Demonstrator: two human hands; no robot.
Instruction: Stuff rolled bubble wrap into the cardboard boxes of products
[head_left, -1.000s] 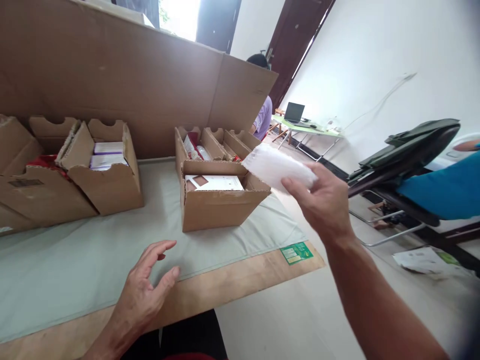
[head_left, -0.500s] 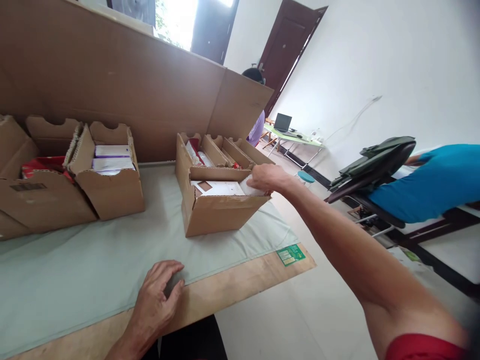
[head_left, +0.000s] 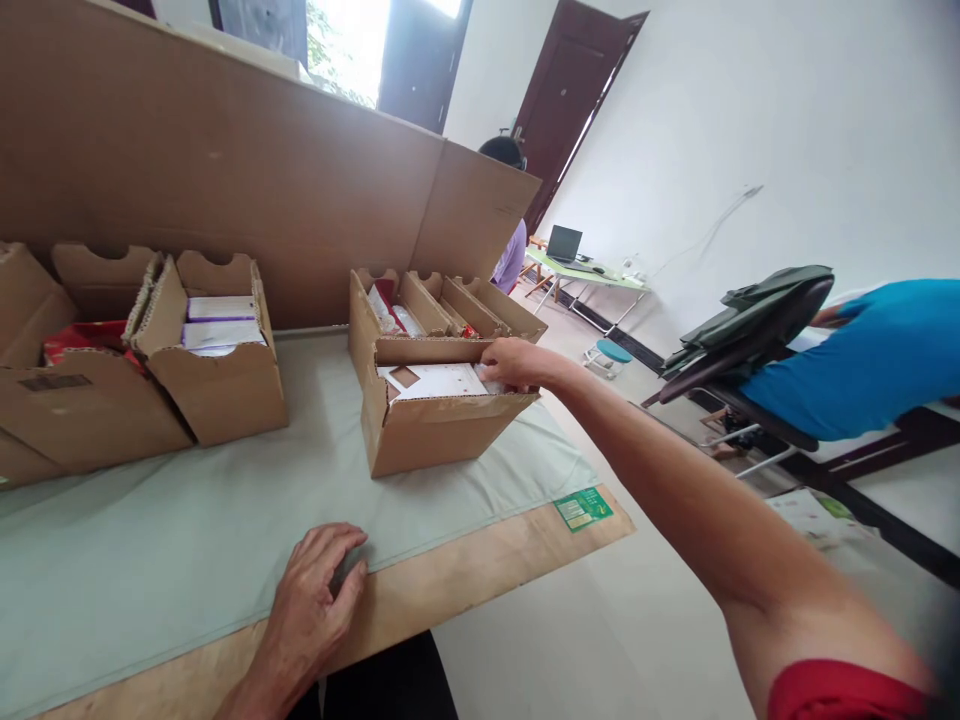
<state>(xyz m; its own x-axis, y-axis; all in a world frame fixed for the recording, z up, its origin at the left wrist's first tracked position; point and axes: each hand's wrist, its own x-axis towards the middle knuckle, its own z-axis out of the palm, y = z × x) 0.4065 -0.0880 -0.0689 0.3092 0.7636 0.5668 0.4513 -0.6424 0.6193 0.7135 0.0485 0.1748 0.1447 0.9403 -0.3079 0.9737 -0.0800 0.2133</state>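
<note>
My left hand [head_left: 319,590] lies on the table's [head_left: 465,575] bare wooden edge, fingers loosely curled on the smooth grey-green mat [head_left: 150,560], holding nothing. Further right stands the corrugated cardboard box [head_left: 431,435], its front compartment holding a flat white card [head_left: 435,380] with a brown square. My right hand [head_left: 514,362] reaches into that compartment's right end, fingers bent over a pale packet [head_left: 486,380]. I cannot tell whether it grips.

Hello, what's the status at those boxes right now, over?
Left hand resting on the table, holding nothing. Right hand reaching into the open cardboard box, fingers at a white pack; grip unclear. Nothing blocking.
</note>
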